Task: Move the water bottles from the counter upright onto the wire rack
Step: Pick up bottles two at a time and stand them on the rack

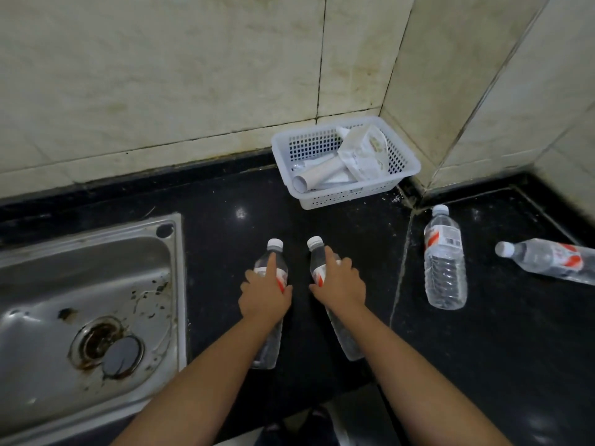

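Two clear water bottles with white caps and red-white labels lie on the black counter (pixel 322 204) side by side, caps pointing away from me. My left hand (pixel 265 292) wraps the left bottle (pixel 269 346) at its label, index finger stretched along the neck. My right hand (pixel 339 281) grips the right bottle (pixel 349 341) the same way. A third bottle (pixel 445 262) lies further right, and a fourth bottle (pixel 547 259) lies at the right edge of view. No wire rack is in view.
A steel sink (pixel 80 317) with a stained drain sits at the left. A white plastic basket (pixel 346 162) holding a paper tube and wrappers stands in the tiled corner at the back. The counter's front edge runs under my forearms.
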Demonstrator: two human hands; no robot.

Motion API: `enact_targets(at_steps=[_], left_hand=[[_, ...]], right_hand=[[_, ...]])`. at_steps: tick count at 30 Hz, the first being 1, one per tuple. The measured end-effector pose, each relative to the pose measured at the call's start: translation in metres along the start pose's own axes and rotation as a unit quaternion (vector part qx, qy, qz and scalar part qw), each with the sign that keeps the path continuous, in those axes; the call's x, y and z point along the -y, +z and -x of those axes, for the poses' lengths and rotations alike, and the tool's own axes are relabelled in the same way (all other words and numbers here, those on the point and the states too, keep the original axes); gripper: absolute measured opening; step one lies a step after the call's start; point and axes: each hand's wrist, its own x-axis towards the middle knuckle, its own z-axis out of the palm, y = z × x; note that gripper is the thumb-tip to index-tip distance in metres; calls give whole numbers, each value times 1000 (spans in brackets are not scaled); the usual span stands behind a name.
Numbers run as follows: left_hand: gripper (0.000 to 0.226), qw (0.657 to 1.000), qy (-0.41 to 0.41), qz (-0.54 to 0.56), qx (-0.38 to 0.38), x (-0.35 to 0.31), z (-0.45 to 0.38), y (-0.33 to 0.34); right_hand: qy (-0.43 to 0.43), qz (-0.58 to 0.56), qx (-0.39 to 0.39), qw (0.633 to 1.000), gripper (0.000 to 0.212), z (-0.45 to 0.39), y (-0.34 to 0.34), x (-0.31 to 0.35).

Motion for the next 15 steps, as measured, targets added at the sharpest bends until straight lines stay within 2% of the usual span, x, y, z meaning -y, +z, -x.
enact_targets(at_steps=[5, 8, 11, 15], left_hand=[[70, 1000, -1, -28, -8, -2, -1, 1], [68, 999, 30, -24, -7, -2, 6, -5], [68, 993, 116, -31, -24, -11, 20, -12], [68, 965, 254, -39, -56, -46, 52, -26]], right_hand=[[-3, -25, 5, 1000, 81, -1, -3, -3], [12, -63, -9, 998, 80, 8, -13, -11], [25, -129, -71, 989, 78, 32, -26, -22], [74, -190, -204, 958, 80, 86, -43, -41]])
